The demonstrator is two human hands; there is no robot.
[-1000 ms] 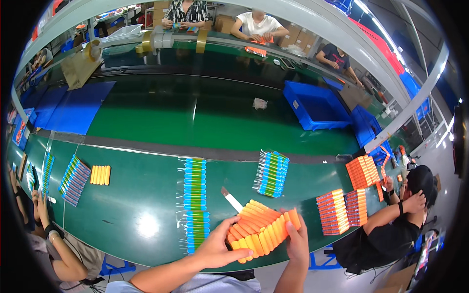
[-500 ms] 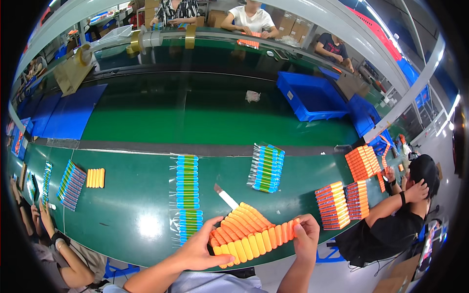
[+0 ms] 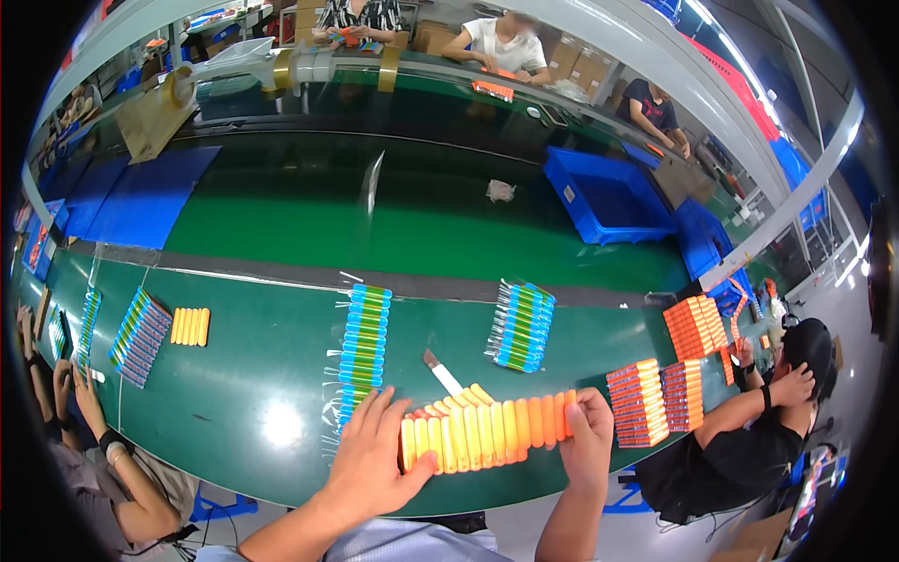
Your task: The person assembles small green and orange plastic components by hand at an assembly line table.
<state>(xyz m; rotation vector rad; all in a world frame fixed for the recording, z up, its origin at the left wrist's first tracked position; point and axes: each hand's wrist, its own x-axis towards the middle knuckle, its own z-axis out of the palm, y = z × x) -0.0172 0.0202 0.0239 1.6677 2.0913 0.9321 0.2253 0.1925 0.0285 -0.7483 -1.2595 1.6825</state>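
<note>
Held between my hands is a long row of rounded orange and yellow sticks (image 3: 482,436), side by side, yellow toward the left and orange toward the right. My left hand (image 3: 375,459) grips its left end, with the thumb along the lower front and the fingers behind. At the right end, my right hand (image 3: 588,436) pinches the last orange sticks between thumb and fingers. More such sticks show just behind the row, partly hidden by it. A white flat tool with a brownish tip (image 3: 442,373) lies on the green table beyond them.
Blue-and-green stick bundles with wire ends (image 3: 365,328) lie left of centre, and another bundle (image 3: 522,326) farther right. Orange stacks (image 3: 637,403) sit near a co-worker in black (image 3: 758,440). A blue tray (image 3: 609,197) stands on the belt; people work opposite and left.
The row has turned from slanting up rightward to nearly level, covering more of the sticks behind. My left hand has moved up and left along it; the whole view has shifted slightly.
</note>
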